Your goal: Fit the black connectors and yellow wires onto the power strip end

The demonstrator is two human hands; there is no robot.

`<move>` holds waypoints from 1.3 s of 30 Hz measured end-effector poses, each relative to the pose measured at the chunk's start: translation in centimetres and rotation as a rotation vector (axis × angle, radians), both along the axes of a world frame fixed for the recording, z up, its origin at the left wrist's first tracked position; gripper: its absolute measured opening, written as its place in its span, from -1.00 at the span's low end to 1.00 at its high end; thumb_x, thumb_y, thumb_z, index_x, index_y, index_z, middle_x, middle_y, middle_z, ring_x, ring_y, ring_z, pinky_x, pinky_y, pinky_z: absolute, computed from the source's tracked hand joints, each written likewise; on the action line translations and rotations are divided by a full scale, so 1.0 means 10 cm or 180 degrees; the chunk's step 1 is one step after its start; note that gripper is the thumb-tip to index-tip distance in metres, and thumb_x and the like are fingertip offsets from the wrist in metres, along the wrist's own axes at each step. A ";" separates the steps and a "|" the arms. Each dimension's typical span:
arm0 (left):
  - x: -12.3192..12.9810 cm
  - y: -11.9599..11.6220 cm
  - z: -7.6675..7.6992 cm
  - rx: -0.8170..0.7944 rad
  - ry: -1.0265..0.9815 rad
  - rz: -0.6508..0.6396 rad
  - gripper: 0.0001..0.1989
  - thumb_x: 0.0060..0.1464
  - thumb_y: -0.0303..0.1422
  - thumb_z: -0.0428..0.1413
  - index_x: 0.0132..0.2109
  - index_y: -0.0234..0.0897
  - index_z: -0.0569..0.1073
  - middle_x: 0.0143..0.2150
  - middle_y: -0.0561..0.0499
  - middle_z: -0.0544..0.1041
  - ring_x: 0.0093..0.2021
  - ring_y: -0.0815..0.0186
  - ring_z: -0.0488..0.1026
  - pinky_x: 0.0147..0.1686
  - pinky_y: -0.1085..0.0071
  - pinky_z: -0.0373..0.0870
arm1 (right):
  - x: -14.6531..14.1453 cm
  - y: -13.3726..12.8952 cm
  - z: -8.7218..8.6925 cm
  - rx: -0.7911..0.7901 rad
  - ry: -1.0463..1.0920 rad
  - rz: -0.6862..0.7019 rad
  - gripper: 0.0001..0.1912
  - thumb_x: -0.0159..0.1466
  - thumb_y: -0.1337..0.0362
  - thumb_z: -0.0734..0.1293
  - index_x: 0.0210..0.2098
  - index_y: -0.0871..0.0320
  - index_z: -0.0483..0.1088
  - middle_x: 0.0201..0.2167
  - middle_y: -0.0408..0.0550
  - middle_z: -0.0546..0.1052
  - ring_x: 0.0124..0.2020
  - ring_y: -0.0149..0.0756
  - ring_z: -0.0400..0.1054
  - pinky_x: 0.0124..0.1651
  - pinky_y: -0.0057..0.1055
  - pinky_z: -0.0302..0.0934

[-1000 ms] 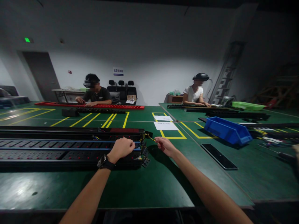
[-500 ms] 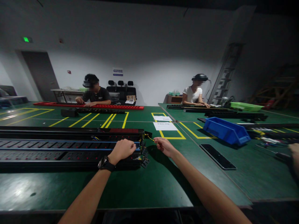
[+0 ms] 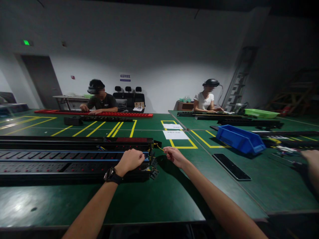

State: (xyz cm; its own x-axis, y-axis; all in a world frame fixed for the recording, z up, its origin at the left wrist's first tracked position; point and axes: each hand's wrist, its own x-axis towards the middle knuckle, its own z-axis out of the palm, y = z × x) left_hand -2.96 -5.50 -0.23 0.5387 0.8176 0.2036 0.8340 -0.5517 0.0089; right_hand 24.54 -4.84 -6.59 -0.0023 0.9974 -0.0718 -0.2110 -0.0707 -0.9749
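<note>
While the long black housing [image 3: 50, 166] lies on the left half of the surface [image 3: 139, 205], roughly parallel to the near edge and running out of view on the left, the yellow wire [image 3: 160, 148] at its right end is being handled.

Step in hand, as judged: wire held out from the housing end with the unit steadied. Next move calls for light tension only, end of the wire kept pinched, housing kept from sliding. Where the wire is to be led can't be told.

Right hand [image 3: 175, 156]: just off the housing's right end, raised a little over the surface, fingers [image 3: 167, 150] clamped together on the wire tip. Right forearm [image 3: 211, 189] is slanted in from the near edge, wrist roughly straight.

Left hand [image 3: 131, 161]: palm down over the housing near its right end, apparently rested on it. Fingers curled; whether anything is gripped can't be told, underside hidden. Watch [image 3: 111, 175] is worn on that wrist.

Small black end pieces [image 3: 154, 173] hang out at the housing's right end, near corner. Smartphone [image 3: 231, 166] and blue bin [image 3: 240, 139] are set farther right, well apart from the wire.
</note>
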 end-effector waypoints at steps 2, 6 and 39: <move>0.00 0.00 0.00 -0.0010 -0.0007 -0.0005 -0.57 0.30 -0.23 -0.11 -0.35 -0.23 0.59 -0.31 -0.11 0.64 -0.30 0.17 0.58 -0.31 0.38 0.34 | -0.01 -0.01 0.02 -0.0125 0.0163 -0.0091 -0.86 0.09 0.40 0.43 -0.32 0.14 0.52 -0.50 -0.20 0.46 -0.62 -0.56 0.20 -0.63 -0.61 0.05; 0.01 -0.01 0.02 -0.0055 -0.0005 -0.0003 -0.58 0.30 -0.23 -0.10 -0.34 -0.24 0.59 -0.30 -0.11 0.64 -0.30 0.20 0.58 -0.29 0.40 0.34 | -0.04 -0.04 0.06 -0.0202 0.0275 -0.0139 -0.86 0.07 0.43 0.44 -0.34 0.17 0.52 -0.50 -0.19 0.46 -0.61 -0.56 0.21 -0.64 -0.63 0.04; 0.02 -0.02 0.01 -0.0054 -0.0011 0.0015 -0.58 0.31 -0.23 -0.10 -0.33 -0.25 0.59 -0.32 -0.13 0.63 -0.30 0.17 0.58 -0.23 0.35 0.37 | -0.04 -0.04 0.05 -0.0159 0.0143 -0.0148 -0.87 0.05 0.41 0.42 -0.37 0.14 0.52 -0.49 -0.19 0.49 -0.62 -0.55 0.19 -0.63 -0.57 0.01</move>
